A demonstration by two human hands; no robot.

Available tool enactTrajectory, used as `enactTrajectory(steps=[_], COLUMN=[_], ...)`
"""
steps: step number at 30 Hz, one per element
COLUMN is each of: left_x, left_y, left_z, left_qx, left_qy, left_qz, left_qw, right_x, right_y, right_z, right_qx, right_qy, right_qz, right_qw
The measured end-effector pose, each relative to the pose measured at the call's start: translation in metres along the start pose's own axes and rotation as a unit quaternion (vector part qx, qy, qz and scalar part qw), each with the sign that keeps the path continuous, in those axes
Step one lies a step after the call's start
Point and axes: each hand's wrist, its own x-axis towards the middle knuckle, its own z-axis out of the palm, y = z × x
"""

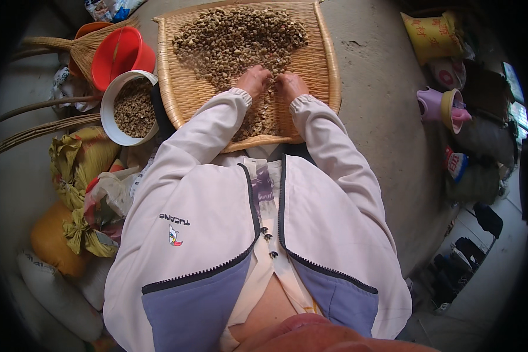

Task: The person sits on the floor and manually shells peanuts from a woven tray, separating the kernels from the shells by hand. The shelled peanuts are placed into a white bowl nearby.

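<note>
A woven wicker tray (328, 57) lies before me, its near rim at my lap. A large heap of small brownish nuts or seeds (242, 39), possibly peanuts, covers its far half, and a smaller pile of paler bits (258, 121) lies near the close rim. My left hand (254, 80) is at the near edge of the heap, fingers bent down. Close on its right is my right hand (290, 84), fingertips curled towards the left hand. What either hand has between its fingers is too small to make out. A white bucket (107, 115) holding similar pieces stands left of the tray.
Left of the tray are a red plastic basin (148, 55), a straw broom (83, 50), sticks (44, 127) and tied yellow sacks (94, 147). Concrete floor (365, 88) lies to the right, with a yellow printed sack (435, 37) and a purple plastic container (429, 104) farther off.
</note>
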Motion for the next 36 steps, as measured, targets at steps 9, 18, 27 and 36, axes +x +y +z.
enactTrajectory(steps=[9,18,27,36], left_x=[0.008,0.001,-0.027,-0.054], left_y=[0.004,0.006,-0.008,-0.009], left_z=[0.002,-0.001,-0.049,-0.070], left_qx=[0.109,0.094,-0.360,-0.553], left_qy=[-0.054,-0.035,-0.049,0.016], left_qz=[0.049,-0.005,-0.225,-0.267], left_qw=[0.991,0.995,0.904,0.789], right_x=[-0.012,-0.035,-0.035,0.006], right_y=[0.000,0.004,-0.002,-0.013], right_z=[-0.004,-0.002,-0.004,0.001], right_qx=[0.043,0.120,0.107,0.012], right_qy=[-0.020,0.027,-0.171,-0.027], right_qz=[0.032,-0.041,-0.058,-0.025], right_qw=[0.998,0.992,0.978,0.999])
